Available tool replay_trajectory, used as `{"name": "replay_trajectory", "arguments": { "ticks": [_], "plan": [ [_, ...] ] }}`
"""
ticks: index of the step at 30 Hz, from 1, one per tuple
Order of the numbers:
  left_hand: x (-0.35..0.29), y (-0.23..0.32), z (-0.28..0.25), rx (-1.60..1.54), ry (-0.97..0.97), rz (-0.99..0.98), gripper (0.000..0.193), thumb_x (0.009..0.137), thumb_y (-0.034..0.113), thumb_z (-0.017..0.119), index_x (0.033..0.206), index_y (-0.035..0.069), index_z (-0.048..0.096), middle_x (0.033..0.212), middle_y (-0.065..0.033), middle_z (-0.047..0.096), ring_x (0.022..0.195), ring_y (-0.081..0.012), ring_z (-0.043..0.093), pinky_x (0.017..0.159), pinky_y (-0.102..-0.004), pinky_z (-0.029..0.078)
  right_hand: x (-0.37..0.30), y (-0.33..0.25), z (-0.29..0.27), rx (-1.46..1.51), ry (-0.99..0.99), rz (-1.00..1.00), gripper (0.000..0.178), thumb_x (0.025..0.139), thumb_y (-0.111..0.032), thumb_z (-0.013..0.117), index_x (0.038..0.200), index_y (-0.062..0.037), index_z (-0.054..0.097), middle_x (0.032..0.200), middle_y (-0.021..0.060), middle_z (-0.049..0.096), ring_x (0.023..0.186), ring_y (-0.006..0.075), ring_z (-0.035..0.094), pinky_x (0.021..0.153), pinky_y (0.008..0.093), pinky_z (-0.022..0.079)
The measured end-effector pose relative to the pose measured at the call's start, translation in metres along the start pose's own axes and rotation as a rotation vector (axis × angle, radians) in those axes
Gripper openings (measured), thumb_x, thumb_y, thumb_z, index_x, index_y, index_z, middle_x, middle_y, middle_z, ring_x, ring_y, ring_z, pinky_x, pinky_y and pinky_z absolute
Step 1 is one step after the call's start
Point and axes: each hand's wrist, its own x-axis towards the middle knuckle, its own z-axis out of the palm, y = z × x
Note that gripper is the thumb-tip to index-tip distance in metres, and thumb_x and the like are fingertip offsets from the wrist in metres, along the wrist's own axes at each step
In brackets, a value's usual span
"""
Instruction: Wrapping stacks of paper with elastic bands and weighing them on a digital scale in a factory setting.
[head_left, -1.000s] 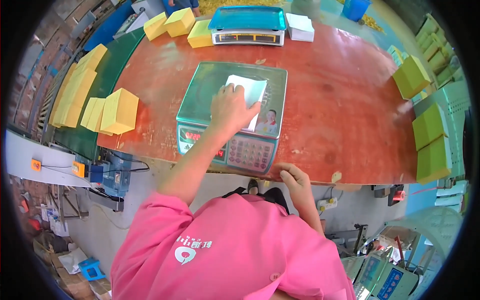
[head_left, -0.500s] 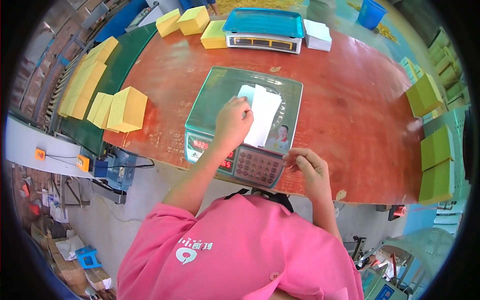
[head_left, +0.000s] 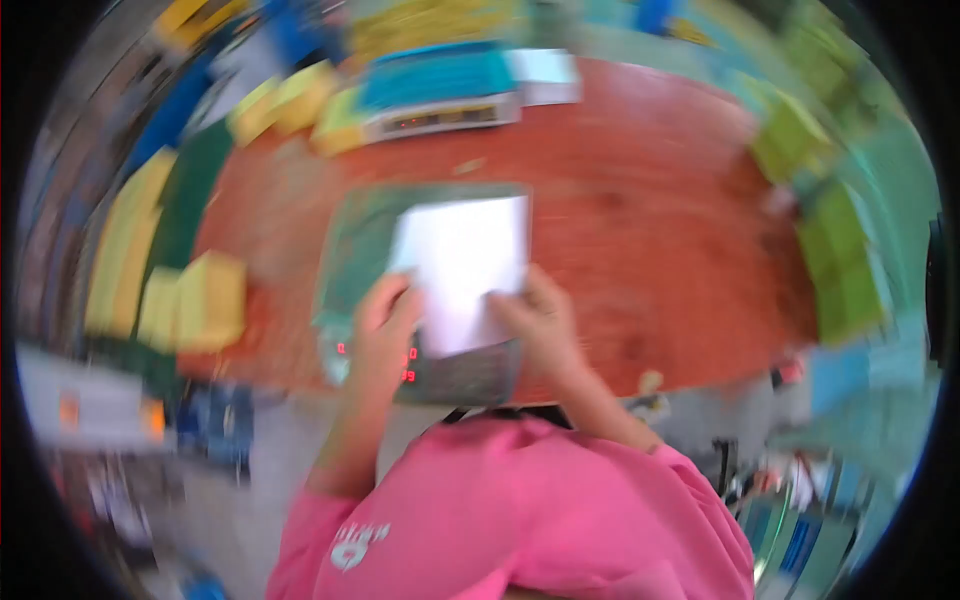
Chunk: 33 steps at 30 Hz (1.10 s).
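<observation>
A white sheet or stack of paper [head_left: 470, 265] is held up over the digital scale [head_left: 350, 240]; blur hides how many sheets there are. My left hand [head_left: 388, 315] grips its left edge, and my right hand [head_left: 540, 315] has the lower right side, thumb on top. The scale has a greenish platform, with red lit digits and a dark keypad on its near side. The paper covers much of the platform, so whether anything lies beneath it cannot be seen.
A second scale with a blue tray [head_left: 440, 78] stands at the far edge of the red table [head_left: 650, 230], beside a white paper stack [head_left: 545, 78]. Yellow paper blocks [head_left: 212, 300] line the left, and yellow-green blocks [head_left: 842, 260] the right.
The white paper has come up off the scale platform. My right hand has moved from beside the scale to the paper, and both hands now hold it. The view has swung and blurred.
</observation>
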Motion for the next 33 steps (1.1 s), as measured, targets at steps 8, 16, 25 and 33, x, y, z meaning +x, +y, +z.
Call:
{"name": "replay_trajectory", "arguments": {
  "ticks": [8,16,25,33],
  "plan": [
    [0.006,-0.018,0.086,0.200,-0.322,0.143,0.010,0.090,0.007,0.056,0.086,-0.001,0.055,0.068,0.0006,0.048,0.063,-0.0074,0.040,0.056,-0.0262,0.037,-0.034,0.001,-0.083,-0.465,0.261,-0.179,0.009,0.089,-0.007,0.061,0.090,-0.0009,0.055,0.068,0.0070,0.047,0.065,0.0106,0.043,0.057,0.0303,0.042],
    [0.022,0.010,0.237,0.260,-0.622,0.298,0.023,0.093,0.007,0.055,0.073,-0.002,0.048,0.062,-0.0064,0.052,0.057,-0.0154,0.054,0.056,-0.0280,0.045,-0.091,-0.026,-0.240,-0.450,0.700,-0.164,0.011,0.092,-0.010,0.059,0.099,-0.0016,0.061,0.068,0.0034,0.053,0.064,0.0081,0.047,0.059,0.0269,0.044],
    [0.028,0.102,0.566,0.226,-1.059,1.103,0.034,0.087,0.012,0.063,0.116,-0.003,0.055,0.117,-0.0222,0.059,0.107,-0.0357,0.057,0.090,-0.0410,0.046,-0.171,-0.053,-0.451,-0.081,1.151,-0.271,0.023,0.093,-0.007,0.054,0.113,-0.0013,0.062,0.093,-0.0041,0.062,0.084,0.0043,0.052,0.073,0.0225,0.043],
    [-0.003,0.186,0.878,0.211,-1.120,1.410,0.040,0.097,0.026,0.048,0.126,0.000,0.053,0.132,-0.0162,0.054,0.121,-0.0304,0.051,0.102,-0.0365,0.039,-0.187,-0.045,-0.561,0.282,1.310,-0.507,0.029,0.089,-0.008,0.047,0.114,-0.0032,0.060,0.096,0.0006,0.062,0.081,0.0071,0.055,0.066,0.0233,0.046]
  ]
}}
